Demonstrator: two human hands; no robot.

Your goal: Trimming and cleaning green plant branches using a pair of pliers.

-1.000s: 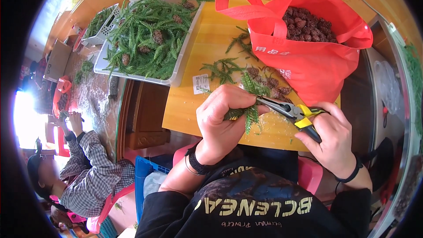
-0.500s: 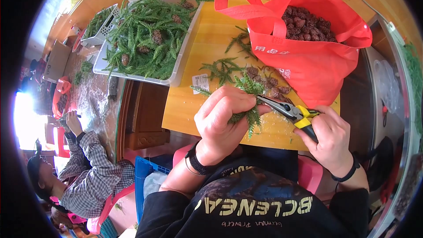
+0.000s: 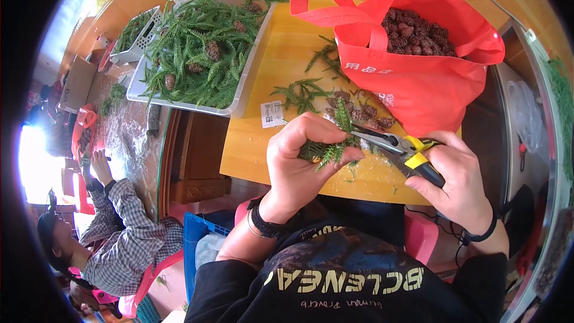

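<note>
A green artificial pine sprig [image 3: 330, 151] is pinched between the thumb and fingers of my left hand [image 3: 296, 161], above the front part of the yellow wooden table [image 3: 251, 154]. My right hand [image 3: 449, 179] grips pliers [image 3: 402, 151] with yellow and black handles. Their long metal jaws reach left to the sprig beside my left fingertips; whether they pinch anything there is too small to tell. Just beyond the hands lie several loose pine cones [image 3: 369, 111] and another green sprig [image 3: 301, 94] on the tabletop.
A red fabric bag [image 3: 412, 93] full of pine cones [image 3: 415, 33] stands at the back right. At the back left, a white bin [image 3: 242, 98] holds piled green sprigs with cones. A paper label [image 3: 272, 113] lies nearby. Another person [image 3: 128, 233] works at a table on the left.
My left fingers have shifted on the sprig, which is turned more upright. My right hand and the pliers have moved slightly right, and the pliers' handles look more spread.
</note>
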